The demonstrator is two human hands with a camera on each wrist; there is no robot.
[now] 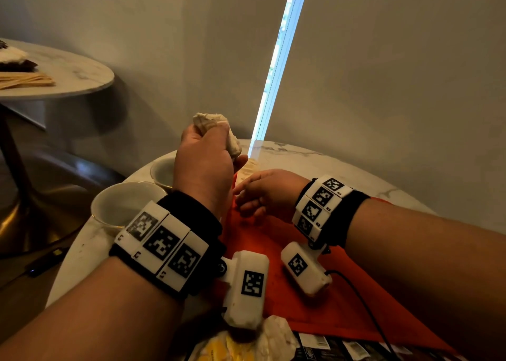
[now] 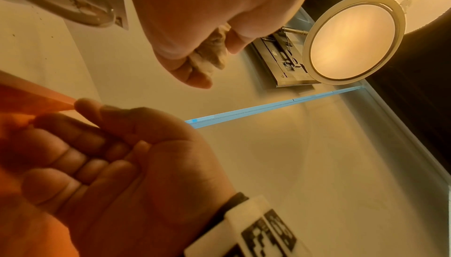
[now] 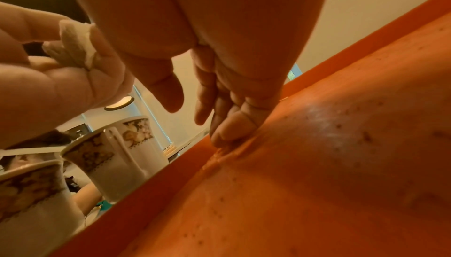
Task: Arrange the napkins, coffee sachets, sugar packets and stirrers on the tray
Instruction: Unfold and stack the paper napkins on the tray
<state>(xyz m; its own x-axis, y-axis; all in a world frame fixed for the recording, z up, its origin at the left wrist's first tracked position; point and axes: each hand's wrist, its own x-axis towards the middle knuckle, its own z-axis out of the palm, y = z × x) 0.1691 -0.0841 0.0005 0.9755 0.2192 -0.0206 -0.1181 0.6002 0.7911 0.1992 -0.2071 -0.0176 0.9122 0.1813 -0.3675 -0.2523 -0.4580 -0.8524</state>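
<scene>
My left hand (image 1: 208, 169) is raised above the table and grips a crumpled pale napkin (image 1: 216, 130); the wrist views show that napkin (image 2: 209, 52) (image 3: 75, 49) bunched inside its curled fingers. My right hand (image 1: 260, 193) is down on the orange tray (image 1: 301, 292), near its far left corner. Its fingers (image 3: 227, 135) are bent with their tips resting on the tray floor (image 3: 341, 164), and the thumb (image 3: 173, 91) stands apart, holding nothing. A pale paper piece (image 1: 247, 169) lies just beyond that hand. Dark sachets (image 1: 328, 347), a second crumpled napkin (image 1: 273, 336) and a yellow packet (image 1: 216, 349) lie at the tray's near end.
Two floral cups (image 1: 123, 204) (image 1: 163, 172) stand on the round marble table (image 1: 315, 155) just left of the tray. A second round table (image 1: 68, 68) at upper left carries wooden stirrers (image 1: 24, 80). A black cable (image 1: 364, 306) runs across the tray from my right wrist camera.
</scene>
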